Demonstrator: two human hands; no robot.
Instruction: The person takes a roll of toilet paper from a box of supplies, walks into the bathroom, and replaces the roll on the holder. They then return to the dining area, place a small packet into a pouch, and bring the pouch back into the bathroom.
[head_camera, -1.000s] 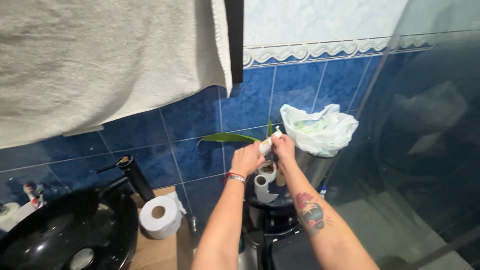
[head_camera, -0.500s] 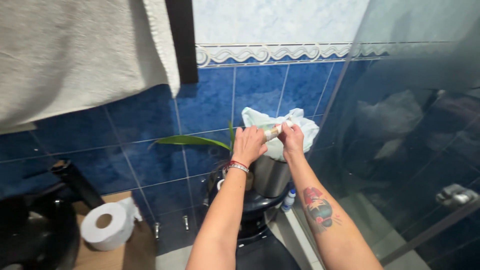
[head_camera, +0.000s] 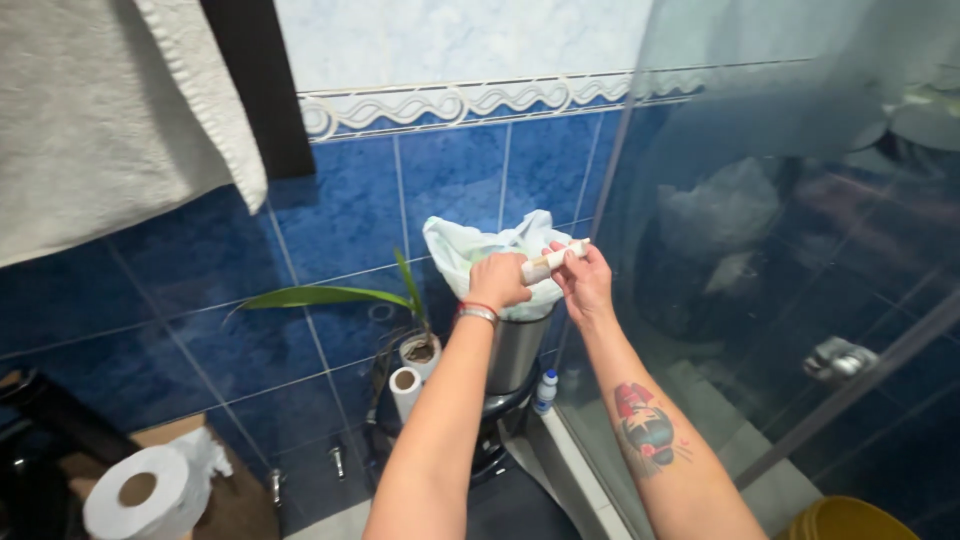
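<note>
**Ana:** Cardboard tube (head_camera: 553, 260) — that pale little roll is held above the bag-lined bin (head_camera: 518, 345), pinched at both ends. Start on the left, though: the toilet roll (head_camera: 135, 497) sits at the edge of the wooden counter (head_camera: 235, 500), well apart from all this, so no worry there.

**Bea:** Next over is the potted plant (head_camera: 418, 345) with its long leaf, and a spare roll (head_camera: 405, 388) standing just beside the bin. Any risk?

**Ana:** Some. The left hand (head_camera: 497, 283) is curled shut around the tube's near end, and that forearm passes right over the plant — a dropped elbow could knock the pot or tip the spare roll.

**Bea:** And the right hand (head_camera: 583, 283)?

**Ana:** It grips the far end with fingertips only. I judge that the weak point: if the pinch slips, the tube could miss the white bag (head_camera: 470, 250), whose rim droops unevenly, and fall behind the bin or toward the small bottle (head_camera: 546, 390) on the floor.

**Bea:** The glass shower door (head_camera: 780, 260) is close too.

**Ana:** Near the right wrist, yes; a wide swing could rap it.
</note>
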